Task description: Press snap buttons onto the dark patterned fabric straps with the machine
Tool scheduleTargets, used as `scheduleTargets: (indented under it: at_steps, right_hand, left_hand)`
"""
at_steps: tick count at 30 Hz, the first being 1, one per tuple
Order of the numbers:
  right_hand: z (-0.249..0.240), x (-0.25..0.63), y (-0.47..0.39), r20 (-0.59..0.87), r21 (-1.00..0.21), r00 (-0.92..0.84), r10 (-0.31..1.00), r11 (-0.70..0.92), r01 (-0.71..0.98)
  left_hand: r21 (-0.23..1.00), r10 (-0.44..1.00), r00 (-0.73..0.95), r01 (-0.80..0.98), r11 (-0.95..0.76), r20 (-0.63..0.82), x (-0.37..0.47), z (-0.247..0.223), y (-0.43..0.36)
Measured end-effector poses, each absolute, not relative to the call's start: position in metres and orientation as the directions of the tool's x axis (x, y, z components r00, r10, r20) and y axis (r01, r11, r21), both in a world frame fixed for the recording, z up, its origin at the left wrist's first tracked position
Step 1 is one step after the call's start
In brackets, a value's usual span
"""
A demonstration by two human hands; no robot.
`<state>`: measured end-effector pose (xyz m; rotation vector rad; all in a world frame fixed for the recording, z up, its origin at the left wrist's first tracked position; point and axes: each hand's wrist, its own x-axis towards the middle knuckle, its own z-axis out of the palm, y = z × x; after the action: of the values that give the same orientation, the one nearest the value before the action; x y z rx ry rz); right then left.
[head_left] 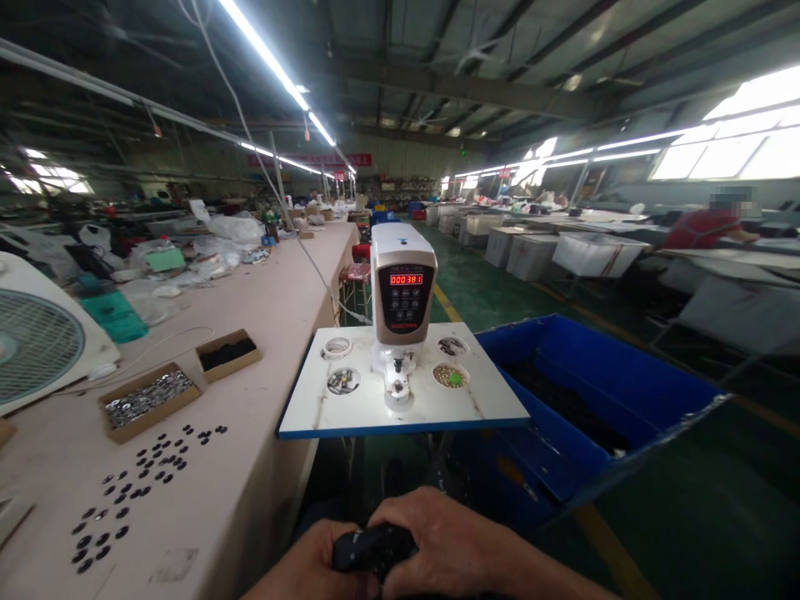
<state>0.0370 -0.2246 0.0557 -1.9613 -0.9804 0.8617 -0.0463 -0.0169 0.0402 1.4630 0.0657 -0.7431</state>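
Note:
A dark black object (373,550) is held low at the bottom centre, with my left hand (312,567) closed round its left side and my right hand (437,537) closed round its right. Both hands are below the front edge of a white board (368,417). On the board stands a white and bronze machine (405,292) with a red digital display. Round openings in the board hold small parts, among them brass-coloured pieces (445,377) with a green item.
On the long table (250,433) at left lie scattered black discs (163,460), a box of metal parts (148,402), a box of black parts (228,353) and a fan (43,333). A blue bin (625,375) stands at right. A person in red (703,227) is far right.

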Motion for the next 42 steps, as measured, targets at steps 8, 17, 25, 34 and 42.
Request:
scheduleTargets:
  at_steps: [8, 17, 25, 34, 42]
  right_hand:
    - [0.041, 0.051, -0.234, -0.295, -0.868, 0.630, 0.718, -0.478, 0.137]
    - [0.023, 0.076, -0.245, -0.329, -0.941, 0.621, 0.711, -0.304, -0.151]
    - [0.011, 0.091, -0.252, -0.356, -0.934, 0.663, 0.659, -0.260, -0.243]
    - [0.010, 0.123, -0.251, -0.309, -0.932, 0.749, 0.585, -0.344, -0.116]
    - [0.000, 0.180, -0.236, -0.226, -0.838, 0.837, 0.498, -0.538, 0.094]
  left_hand:
    - [0.900, -0.368, 0.823, 0.366, -0.238, -0.432, -0.016, 0.040, -0.020]
    - [0.832, -0.357, 0.766, 0.552, -0.058, -0.534, 0.012, 0.036, -0.035]
    - [0.743, -0.343, 0.748, 0.646, 0.178, -0.568, 0.039, 0.020, -0.050]
    - [0.738, -0.318, 0.764, 0.636, 0.224, -0.561, 0.083, 0.016, -0.047]
    - [0.851, -0.272, 0.824, 0.524, 0.030, -0.497, 0.137, 0.011, -0.042]
